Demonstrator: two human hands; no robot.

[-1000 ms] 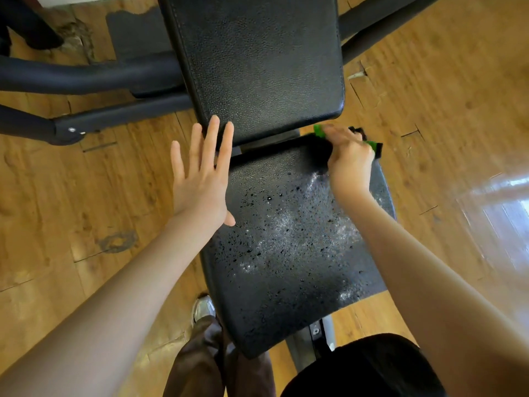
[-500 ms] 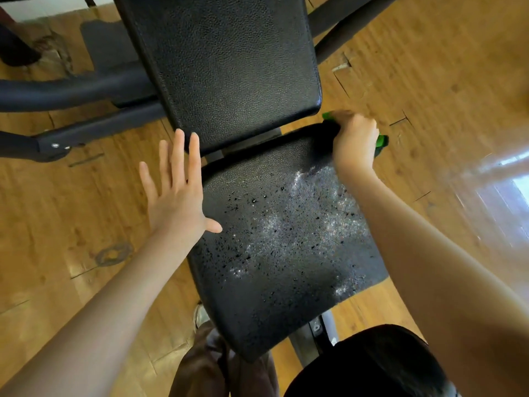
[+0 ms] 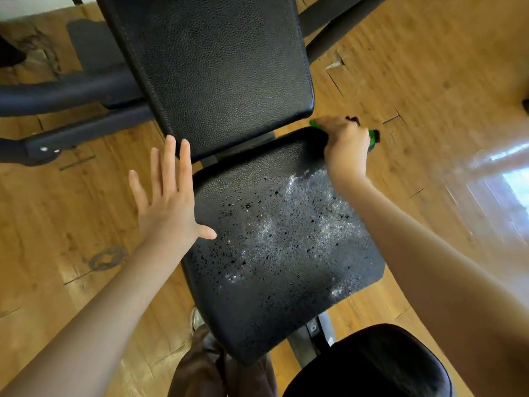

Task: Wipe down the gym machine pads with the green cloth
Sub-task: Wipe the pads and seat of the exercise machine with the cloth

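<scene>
Black, pebbled vinyl covered both pads in the head view: the seat pad [image 3: 274, 253] lay in the middle of the frame, and the back pad [image 3: 211, 67] rose beyond it, a narrow gap with a metal bracket between them. Droplets and a whitish, wet sheen were scattered over the seat pad, thickest toward its right half. The right hand [image 3: 346, 147] was closed into a fist at the far right corner of the seat pad, gripping the green cloth [image 3: 372, 137]; only small green edges showed past the knuckles on either side, and the hand was slightly blurred. The left hand [image 3: 167, 202] was spread flat with fingers straight and held nothing, its thumb over the left edge of the seat pad and its fingertips reaching toward the lower corner of the back pad; whether the palm touched anything could not be told. Dark frame tubes [image 3: 71, 93] ran off to the left beneath the back pad. Scuffed wooden floor [image 3: 429, 67] surrounded the machine, with a bright window reflection at the right.
</scene>
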